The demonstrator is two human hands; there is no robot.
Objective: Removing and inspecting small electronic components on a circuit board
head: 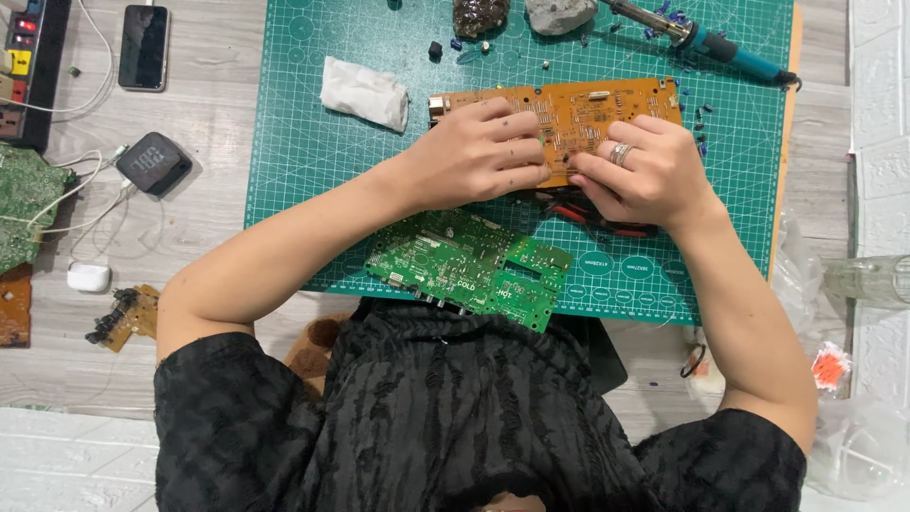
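- Orange circuit board (588,112) lies flat on the green cutting mat (313,142) in the upper middle of the frame, solder side up, which seems to be why both hands work on its near edge.
- Left hand (474,156) rests palm down over the board's lower left part, fingers curled and laid side by side, apparently pinning the board so it cannot slide on the mat.
- Right hand (645,171), with a ring on one finger, meets it from the right; its fingertips press close together at the board's lower edge, next to the left fingertips. Whether they pinch a small part there cannot be told.
- Red-handled pliers (607,220) lie on the mat just below the board, partly under the right hand, probably kept within quick reach.
- Green circuit board (469,268) sits lower down, at the mat's near edge in mid frame, set apart from the work.
- Soldering iron (706,40) with a blue grip lies at the upper right of the mat, tip pointing away from the hands.
- White crumpled cloth (363,92) lies left of the orange board; small loose parts (701,123) are scattered by its right end.
- Black phone (144,45) and power strip (27,66) lie at the upper left, off the mat on the wooden table (190,237).
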